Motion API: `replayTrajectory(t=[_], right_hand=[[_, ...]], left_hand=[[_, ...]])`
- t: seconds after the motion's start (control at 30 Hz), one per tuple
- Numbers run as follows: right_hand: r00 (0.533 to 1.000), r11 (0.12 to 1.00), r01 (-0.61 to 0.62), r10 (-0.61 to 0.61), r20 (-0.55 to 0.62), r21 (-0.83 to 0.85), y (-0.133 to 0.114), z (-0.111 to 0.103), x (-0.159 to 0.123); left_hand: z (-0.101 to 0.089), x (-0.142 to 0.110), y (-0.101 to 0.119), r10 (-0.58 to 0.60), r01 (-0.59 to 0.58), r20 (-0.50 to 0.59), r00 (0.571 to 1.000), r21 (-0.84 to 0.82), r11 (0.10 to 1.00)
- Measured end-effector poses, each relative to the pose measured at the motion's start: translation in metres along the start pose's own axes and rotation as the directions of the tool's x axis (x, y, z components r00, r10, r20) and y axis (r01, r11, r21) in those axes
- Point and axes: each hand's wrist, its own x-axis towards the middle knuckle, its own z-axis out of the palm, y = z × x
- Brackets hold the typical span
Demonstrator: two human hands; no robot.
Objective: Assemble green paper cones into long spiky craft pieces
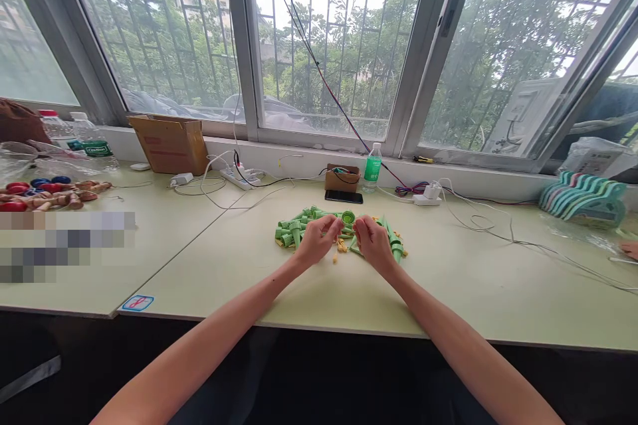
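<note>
Over a pile of green plastic cone-shaped pieces (286, 232), my left hand (319, 238) and my right hand (373, 239) face each other. A round green hollow piece (347, 218) shows between the fingertips, its open end towards me; whether it is held or lies behind them I cannot tell. The left thumb and fingers are pinched together at its left edge. My right hand is closed in a pinch just right of it, and whatever is in those fingers is too small to make out. Small yellow pieces (341, 246) lie on the table below the hands.
Behind the pile are a black phone (343, 197), a small cardboard box (343, 179) and a water bottle (372, 167). Cables and power strips (242, 177) run along the window. Teal hangers (583, 200) and another person's hand (629, 249) are at right; wooden beaded items (54, 194) at left.
</note>
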Motion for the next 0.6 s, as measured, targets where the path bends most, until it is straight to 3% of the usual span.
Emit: replayTrajectory(t=[0.1, 0.23, 0.43, 0.6], right_hand=[[0.999, 1.0, 0.023, -0.022, 0.029, -0.012, -0.0001, -0.0005, -0.0004], [0.996, 1.0, 0.03, -0.03, 0.084, -0.003, -0.0022, -0.0008, -0.0011], [0.991, 0.999, 0.035, -0.038, 0.132, 0.024, -0.0039, -0.0006, -0.0013], [0.987, 0.999, 0.022, -0.029, 0.159, 0.048, -0.0046, -0.0006, -0.0017]], left_hand=[[0.0007, 0.0014, -0.002, -0.103, 0.103, 0.004, 0.995, -0.109, 0.989], [0.0003, 0.0007, 0.0006, -0.192, 0.198, 0.054, 0.98, -0.138, 0.97], [-0.0015, 0.0005, 0.0042, -0.234, 0.246, 0.085, 0.969, -0.185, 0.952], [-0.003, 0.0003, 0.0026, -0.225, 0.235, 0.094, 0.97, -0.125, 0.964]])
